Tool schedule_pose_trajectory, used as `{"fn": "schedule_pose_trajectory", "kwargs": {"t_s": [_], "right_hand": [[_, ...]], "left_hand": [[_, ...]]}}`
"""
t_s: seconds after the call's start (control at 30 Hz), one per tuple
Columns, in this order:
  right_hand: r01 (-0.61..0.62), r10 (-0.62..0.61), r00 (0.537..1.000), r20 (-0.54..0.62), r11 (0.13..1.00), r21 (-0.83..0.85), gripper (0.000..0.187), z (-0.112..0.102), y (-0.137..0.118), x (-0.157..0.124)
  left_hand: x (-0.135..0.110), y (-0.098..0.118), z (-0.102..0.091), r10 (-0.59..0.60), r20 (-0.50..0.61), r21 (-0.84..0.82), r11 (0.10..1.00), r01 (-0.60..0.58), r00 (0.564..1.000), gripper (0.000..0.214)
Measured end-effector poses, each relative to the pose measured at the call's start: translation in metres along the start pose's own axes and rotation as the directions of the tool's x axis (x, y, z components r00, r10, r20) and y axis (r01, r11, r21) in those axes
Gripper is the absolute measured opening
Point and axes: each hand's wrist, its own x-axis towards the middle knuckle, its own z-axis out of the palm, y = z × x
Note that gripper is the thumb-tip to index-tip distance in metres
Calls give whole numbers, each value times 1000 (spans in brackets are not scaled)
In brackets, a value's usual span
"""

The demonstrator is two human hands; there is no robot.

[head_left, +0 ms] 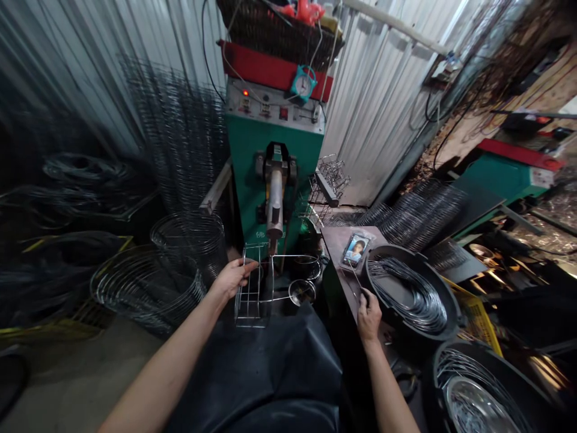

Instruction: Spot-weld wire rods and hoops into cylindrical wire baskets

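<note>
My left hand (233, 278) is closed on the left side of a wire frame (259, 285), a small open basket shape of thin bright wire. The frame sits at the lower electrode of a green spot-welding machine (238, 174), under the thick metal upper arm (274, 204). My right hand (369, 313) grips a thin metal wire (354, 273) over the side table. The wire's far tip points to a phone (356, 249), which has a picture on its screen. Close to that hand stands a round black tub (372, 294) of curved wires.
A second black tub (433, 385) holds more wires and a metal bowl (478, 406). Stacked wire rings (180, 234) stand left, beside larger hoops (148, 282). A teal clock (303, 83) hangs on the machine. Another green machine (500, 174) is at right.
</note>
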Motion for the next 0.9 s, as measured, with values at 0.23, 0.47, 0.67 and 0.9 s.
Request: {"fn": "schedule_pose_trajectory", "kwargs": {"t_s": [0.23, 0.47, 0.67, 0.9], "right_hand": [[118, -116, 993, 21, 970, -212, 28, -40, -20, 14], [231, -213, 950, 228, 971, -57, 25, -33, -40, 28], [420, -344, 826, 446, 904, -81, 21, 18, -79, 68], [456, -389, 774, 500, 890, -13, 21, 51, -89, 87]], "left_hand": [[2, -2, -1, -8, 6, -6, 1000, 8, 1000, 40], [0, -1, -3, 5, 16, -10, 1000, -5, 1000, 43], [-3, -6, -3, 33, -44, 12, 999, -32, 998, 46], [-7, -6, 5, 107, -179, -49, 992, -118, 978, 44]]}}
